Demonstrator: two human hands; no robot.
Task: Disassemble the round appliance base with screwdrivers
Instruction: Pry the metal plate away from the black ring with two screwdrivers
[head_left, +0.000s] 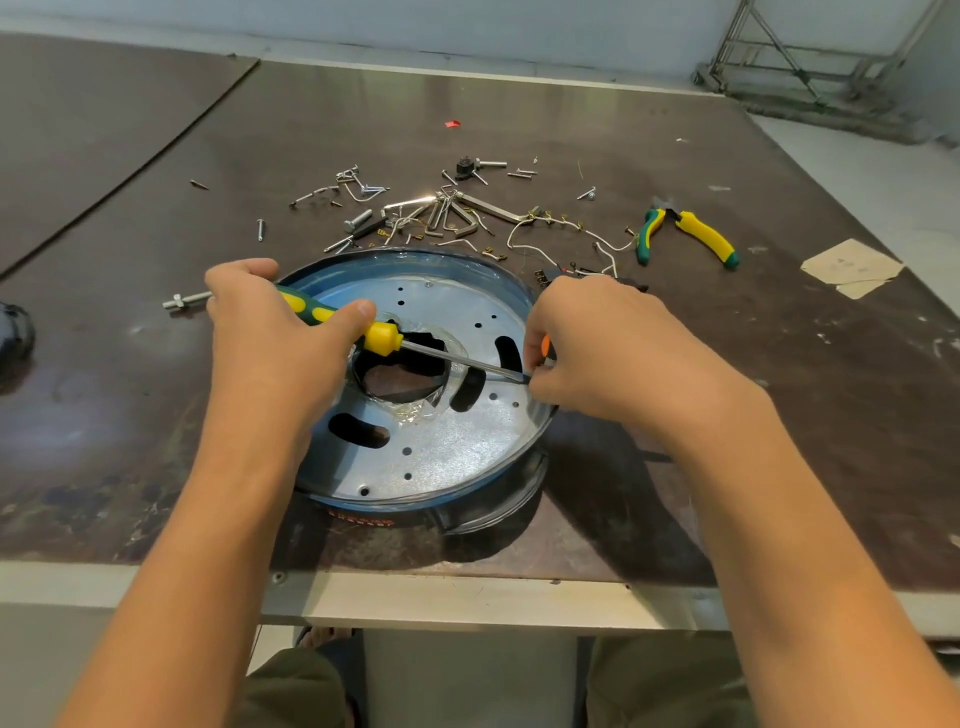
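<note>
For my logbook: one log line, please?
left hand grips yellow-green screwdriver | tip at round blue metal base rim | right hand holds orange-handled tool

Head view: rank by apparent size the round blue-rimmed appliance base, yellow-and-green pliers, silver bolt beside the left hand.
Round blue-rimmed appliance base
Yellow-and-green pliers, lying farther away
Silver bolt, one end behind the left hand

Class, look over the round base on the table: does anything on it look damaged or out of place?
Yes. The clear film around the central hole of the round base is torn and crumpled, with ragged edges.
</note>
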